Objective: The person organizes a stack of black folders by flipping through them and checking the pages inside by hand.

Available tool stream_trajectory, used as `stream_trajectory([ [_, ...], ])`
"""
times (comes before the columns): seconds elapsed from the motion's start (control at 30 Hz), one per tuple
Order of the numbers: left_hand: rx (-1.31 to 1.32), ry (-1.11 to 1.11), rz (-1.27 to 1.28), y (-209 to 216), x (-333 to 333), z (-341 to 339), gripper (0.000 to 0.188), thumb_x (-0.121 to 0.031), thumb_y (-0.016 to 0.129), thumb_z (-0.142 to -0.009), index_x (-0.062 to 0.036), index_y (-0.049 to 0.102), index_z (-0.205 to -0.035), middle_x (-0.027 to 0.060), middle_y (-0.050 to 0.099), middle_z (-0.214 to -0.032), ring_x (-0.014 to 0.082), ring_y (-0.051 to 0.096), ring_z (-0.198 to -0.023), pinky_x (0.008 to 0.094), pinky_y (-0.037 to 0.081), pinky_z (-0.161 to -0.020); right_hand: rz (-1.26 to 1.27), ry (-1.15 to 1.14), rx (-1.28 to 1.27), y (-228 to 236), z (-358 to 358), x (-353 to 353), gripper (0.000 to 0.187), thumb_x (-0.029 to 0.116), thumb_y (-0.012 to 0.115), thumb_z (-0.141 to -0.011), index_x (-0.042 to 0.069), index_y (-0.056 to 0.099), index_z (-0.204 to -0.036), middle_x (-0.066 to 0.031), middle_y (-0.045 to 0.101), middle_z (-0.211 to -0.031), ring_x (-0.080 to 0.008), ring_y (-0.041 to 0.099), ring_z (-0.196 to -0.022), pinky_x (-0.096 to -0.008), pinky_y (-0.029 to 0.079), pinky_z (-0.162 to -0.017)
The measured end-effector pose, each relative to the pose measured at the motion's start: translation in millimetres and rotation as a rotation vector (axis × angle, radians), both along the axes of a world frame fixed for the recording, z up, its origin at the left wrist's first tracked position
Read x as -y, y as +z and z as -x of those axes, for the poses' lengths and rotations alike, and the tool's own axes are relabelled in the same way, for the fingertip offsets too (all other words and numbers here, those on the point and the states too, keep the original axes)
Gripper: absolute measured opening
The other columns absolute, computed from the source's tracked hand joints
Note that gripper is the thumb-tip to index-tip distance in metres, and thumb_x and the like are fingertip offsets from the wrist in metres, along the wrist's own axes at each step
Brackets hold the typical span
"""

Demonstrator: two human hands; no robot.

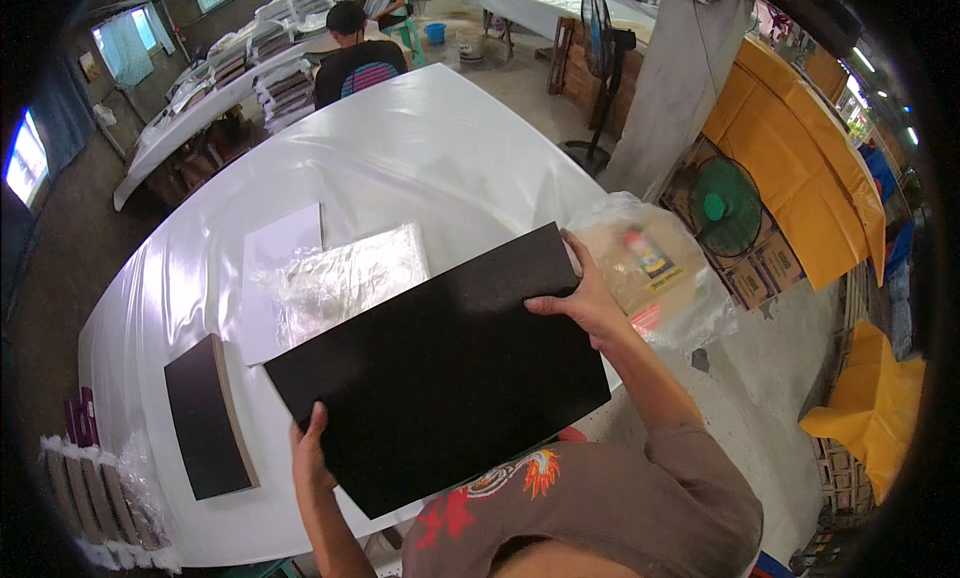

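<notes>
fingers (550,305) clasp a smooth, black rectangular slab (445,373) at opposite ends.

- Clear, crumpled plastic bag (695,288): it bears a colourful printed panel (650,253) with a line of small yellow lettering beneath, and a red printed patch (648,319) lower down; the wording is too small to tell.
- Brown cardboard boxes (768,271) below the round green fan (727,206): dark printed markings, likewise illegible.
</notes>
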State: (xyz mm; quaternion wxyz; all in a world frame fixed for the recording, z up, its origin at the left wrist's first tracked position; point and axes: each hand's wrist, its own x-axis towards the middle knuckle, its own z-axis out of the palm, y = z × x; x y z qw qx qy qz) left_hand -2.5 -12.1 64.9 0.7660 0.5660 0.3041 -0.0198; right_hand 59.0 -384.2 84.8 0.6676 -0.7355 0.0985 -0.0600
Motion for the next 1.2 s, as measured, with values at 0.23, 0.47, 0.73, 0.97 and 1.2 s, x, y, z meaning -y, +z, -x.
stream_trajectory([
  [0.23,0.426,0.229,-0.084,13,-32,33,0.067,-0.014,0.069,-0.079,-0.0028,0.034,-0.135,0.0132,0.046,-0.128,0.0273,0.047,-0.113,0.0386,0.036,-0.098,-0.166,0.15,0.255,42,18,-1,0.094,0.012,0.089,-0.048,-0.002,0.04,-0.127,-0.012,0.05,-0.122,-0.0229,0.047,-0.113,-0.0338,0.036,-0.099],
  [0.47,0.626,0.026,-0.255,-93,-79,29,0.071,-0.025,0.07,-0.077,-0.0024,0.033,-0.133,0.0156,0.042,-0.13,0.0286,0.041,-0.118,0.0437,0.029,-0.103,0.189,0.184,0.302,-7,21,6,0.116,0.018,0.092,-0.042,0.004,0.027,-0.136,-0.0101,0.042,-0.128,-0.0231,0.039,-0.121,-0.0356,0.027,-0.104],
  [0.73,0.841,-0.203,0.206,-124,-118,-1,0.091,-0.042,0.073,-0.068,-0.0035,0.028,-0.137,0.015,0.039,-0.134,0.0301,0.042,-0.12,0.0465,0.037,-0.099,0.063,0.412,0.499,-41,20,24,0.132,0.04,0.088,-0.046,0.004,0.007,-0.144,-0.0171,0.029,-0.143,-0.0277,0.027,-0.133,-0.0379,0.019,-0.11],
  [0.97,0.697,-0.086,-0.178,-99,-105,-29,0.089,-0.046,0.07,-0.071,-0.0013,0.029,-0.136,0.0167,0.042,-0.13,0.0299,0.044,-0.119,0.0456,0.039,-0.098,0.009,0.23,0.393,-11,32,-2,0.094,0.023,0.088,-0.057,0.003,0.033,-0.131,-0.0119,0.049,-0.12,-0.0186,0.046,-0.113,-0.0327,0.036,-0.096],
  [1.2,0.857,0.334,-1.633,84,59,15,0.095,-0.057,0.066,-0.072,0.0017,0.028,-0.137,0.0245,0.031,-0.139,0.0352,0.033,-0.128,0.0478,0.026,-0.105,0.029,0.11,0.381,-9,36,-18,0.079,0.024,0.087,-0.056,0.001,0.046,-0.118,-0.0108,0.057,-0.107,-0.0177,0.052,-0.103,-0.0304,0.04,-0.09],
])
